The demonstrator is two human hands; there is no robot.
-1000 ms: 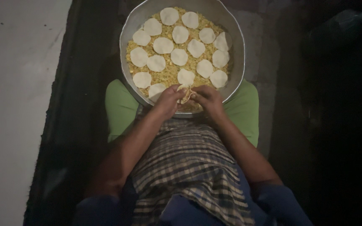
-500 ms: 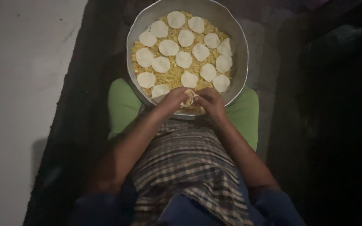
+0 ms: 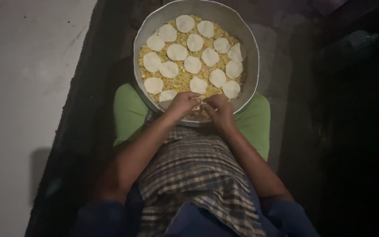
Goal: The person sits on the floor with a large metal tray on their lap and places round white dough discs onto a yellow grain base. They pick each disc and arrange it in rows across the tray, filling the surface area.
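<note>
Both hands meet at the near rim of a wide round grey metal bowl (image 3: pixel 251 66) in the upper middle of the frame. The left hand (image 3: pixel 181 105) and the right hand (image 3: pixel 218 109) have their fingers curled in, pinching a small pale piece of dough (image 3: pixel 197 102) between them. The bowl holds yellow crumbly filling (image 3: pixel 181 40) with flat white dough rounds (image 3: pixel 177 52) laid over it. Below it lie a green cushion (image 3: pixel 128 112) and a checked cloth (image 3: pixel 194 166) over the person's lap.

Dim light; pale grey floor (image 3: pixel 23 87) on the left, dark mat (image 3: pixel 330 131) beneath.
</note>
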